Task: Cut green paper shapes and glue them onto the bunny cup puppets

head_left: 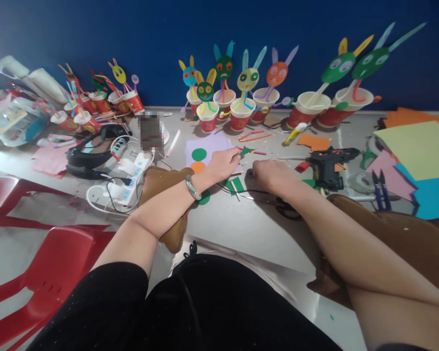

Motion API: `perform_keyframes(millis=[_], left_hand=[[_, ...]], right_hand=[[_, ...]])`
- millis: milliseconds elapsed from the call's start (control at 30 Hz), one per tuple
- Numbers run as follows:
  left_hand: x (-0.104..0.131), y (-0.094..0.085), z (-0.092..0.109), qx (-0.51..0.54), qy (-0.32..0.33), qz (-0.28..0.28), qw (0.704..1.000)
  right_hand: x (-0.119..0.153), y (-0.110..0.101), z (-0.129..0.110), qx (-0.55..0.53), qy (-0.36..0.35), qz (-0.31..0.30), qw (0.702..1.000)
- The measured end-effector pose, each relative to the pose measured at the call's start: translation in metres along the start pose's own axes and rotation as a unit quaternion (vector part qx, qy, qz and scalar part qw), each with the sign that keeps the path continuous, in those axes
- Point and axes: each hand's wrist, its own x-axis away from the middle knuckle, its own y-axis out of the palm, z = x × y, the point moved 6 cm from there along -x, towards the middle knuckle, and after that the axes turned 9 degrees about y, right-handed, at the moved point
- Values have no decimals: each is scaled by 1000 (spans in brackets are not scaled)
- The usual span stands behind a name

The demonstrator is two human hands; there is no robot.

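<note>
The purple paper (pixel 219 142) lies on the table, the left hand (pixel 224 165) over its near right edge, fingers drawn narrowly together beside a small green cutout (pixel 246 150); whether they grip it, I cannot tell. The right hand (pixel 274 176) is curled closed to the right of the purple paper, and its fingers hide whatever it may hold. Behind the purple paper, paper faces (pixel 248 79) with eyes and ears stand in red cups (pixel 239 121), apparently put together already. Still separate are a green circle (pixel 199 154) and an orange circle (pixel 197 168) lying flat on the purple paper, with a green scrap (pixel 235 186) on its near right side. Farther right of it is a glue gun (pixel 329 168).
</note>
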Motion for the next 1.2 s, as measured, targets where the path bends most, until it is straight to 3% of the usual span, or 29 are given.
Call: perform_keyframes(millis=[67,167,433,667,867,1033,1200], left_hand=[[0,0,-1,1,1,7,1000],[0,0,-3,8,3,14,1000],[-1,2,-4,31,13,27,999],[1,-2,0,72,22,35,997],[-2,2,-3,189,39,39,980],[-6,13,-2,298,43,12,953],[-5,16,2,314,44,2,948]], right_hand=[[5,-2,-2,69,54,-30,996],[11,-6,-10,107,64,-53,991],[15,-4,-9,97,74,-62,991],[9,-9,0,80,56,-30,995],[6,-26,12,-59,25,59,996],[1,-19,18,-329,-19,89,940],[-4,-13,19,-405,-44,116,906]])
